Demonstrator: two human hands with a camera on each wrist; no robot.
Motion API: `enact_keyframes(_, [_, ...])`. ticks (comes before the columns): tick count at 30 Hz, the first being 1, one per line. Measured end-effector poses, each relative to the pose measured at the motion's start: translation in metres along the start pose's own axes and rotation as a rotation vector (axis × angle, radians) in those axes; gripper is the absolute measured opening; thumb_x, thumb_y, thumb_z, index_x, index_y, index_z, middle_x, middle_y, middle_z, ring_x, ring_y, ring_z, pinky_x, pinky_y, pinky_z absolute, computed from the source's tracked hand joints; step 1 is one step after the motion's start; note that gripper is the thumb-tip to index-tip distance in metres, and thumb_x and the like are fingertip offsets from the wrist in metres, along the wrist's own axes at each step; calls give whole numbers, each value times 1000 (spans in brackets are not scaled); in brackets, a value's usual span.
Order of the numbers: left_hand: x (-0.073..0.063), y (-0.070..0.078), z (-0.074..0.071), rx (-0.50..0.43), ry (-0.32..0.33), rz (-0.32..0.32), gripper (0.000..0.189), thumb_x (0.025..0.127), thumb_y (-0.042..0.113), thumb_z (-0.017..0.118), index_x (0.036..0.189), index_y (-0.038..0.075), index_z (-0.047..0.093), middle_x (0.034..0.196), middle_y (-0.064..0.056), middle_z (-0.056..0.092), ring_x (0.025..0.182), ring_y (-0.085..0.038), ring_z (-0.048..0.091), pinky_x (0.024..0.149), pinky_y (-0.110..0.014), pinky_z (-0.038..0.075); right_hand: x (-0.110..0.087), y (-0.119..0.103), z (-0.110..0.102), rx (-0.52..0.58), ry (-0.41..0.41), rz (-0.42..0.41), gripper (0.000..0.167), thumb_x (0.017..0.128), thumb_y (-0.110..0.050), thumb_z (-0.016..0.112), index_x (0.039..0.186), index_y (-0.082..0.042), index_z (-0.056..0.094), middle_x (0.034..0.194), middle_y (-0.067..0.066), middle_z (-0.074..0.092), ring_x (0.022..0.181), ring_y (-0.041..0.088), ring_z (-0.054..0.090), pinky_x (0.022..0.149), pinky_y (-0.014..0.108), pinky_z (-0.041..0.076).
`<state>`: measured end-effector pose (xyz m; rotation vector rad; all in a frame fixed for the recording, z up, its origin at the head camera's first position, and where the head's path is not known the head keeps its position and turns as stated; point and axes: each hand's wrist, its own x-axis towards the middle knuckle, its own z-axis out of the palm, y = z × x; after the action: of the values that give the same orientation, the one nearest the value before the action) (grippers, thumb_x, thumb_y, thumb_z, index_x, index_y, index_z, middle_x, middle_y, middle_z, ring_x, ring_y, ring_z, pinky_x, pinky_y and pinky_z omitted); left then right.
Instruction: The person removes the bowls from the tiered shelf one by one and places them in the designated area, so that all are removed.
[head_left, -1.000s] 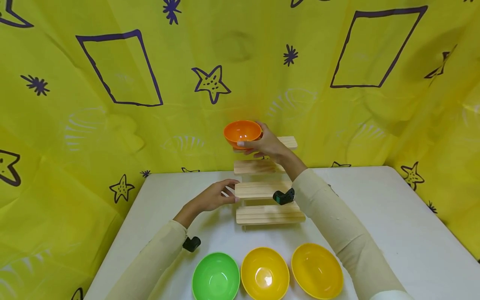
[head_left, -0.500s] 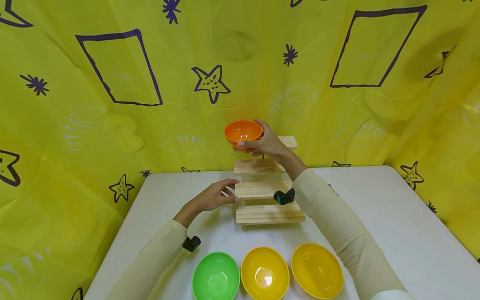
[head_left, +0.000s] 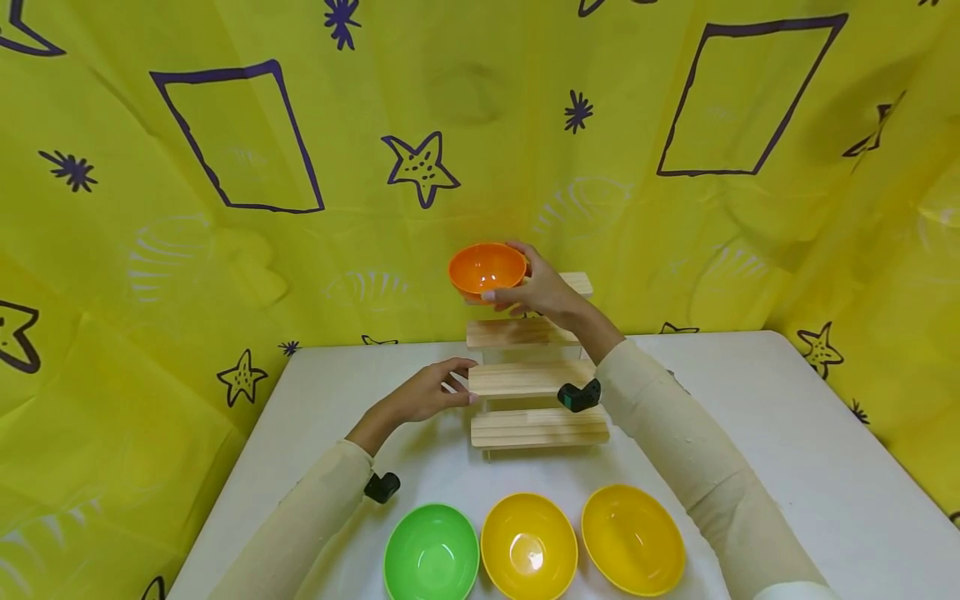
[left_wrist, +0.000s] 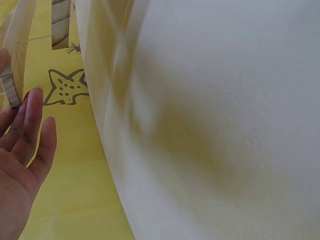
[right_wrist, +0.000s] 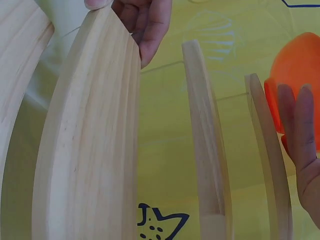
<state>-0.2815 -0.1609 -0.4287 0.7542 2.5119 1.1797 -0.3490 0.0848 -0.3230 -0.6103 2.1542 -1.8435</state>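
Observation:
In the head view, my right hand (head_left: 546,290) holds a small orange bowl (head_left: 486,265) at the top tier of a wooden stepped stand (head_left: 536,428). Its thumb lies on the bowl's near side, with the other fingers around the right side and underneath. Fingers of that hand also show against the orange bowl (right_wrist: 296,62) in the right wrist view. My left hand (head_left: 429,392) grips the left end of a lower tier. Thumb and fingers lie on either side of that board's end, as the left hand (right_wrist: 152,27) shows in the right wrist view.
A green bowl (head_left: 432,554) and two yellow bowls, one in the middle (head_left: 529,546) and one at the right (head_left: 633,542), stand in a row at the front of the white table (head_left: 787,442). A yellow patterned curtain (head_left: 360,267) hangs close behind the stand.
The right wrist has shifted slightly to the right, and its thumb sits a little lower and further right on the orange bowl. The left hand keeps its grip on the stand.

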Motion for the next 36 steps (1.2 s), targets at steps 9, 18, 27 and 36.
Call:
enact_keyframes(9, [1,0,0,5,-1,8,60,96,24,70,146,2,46,132,-16,59,111,-25,64,92,-36,55,-12,1,-9,-20,-80,-25,98,85,-16,77,160,-22,14,152,15,36,91,33,70,70,38,61])
enact_keyframes(18, [-1,1,0,22,1,0,60,96,28,70,147,7,46,134,-15,57,114,-26,63,92,-37,55,-23,0,-16,-36,-109,-25,101,83,-17,80,160,-25,15,152,16,37,102,30,64,72,39,61])
enact_keyframes(27, [0,1,1,31,3,7,60,96,28,70,147,7,46,134,-16,57,114,-27,63,93,-39,54,-35,4,-22,-24,-164,-46,103,82,-14,79,160,-22,13,148,19,40,88,29,64,67,45,60])
enact_keyframes(36, [0,-1,1,24,4,15,60,96,28,70,147,6,47,134,-16,57,114,-27,63,92,-38,55,-49,9,-29,-107,-145,-41,98,83,-13,76,160,-24,16,149,15,40,94,32,62,73,47,60])
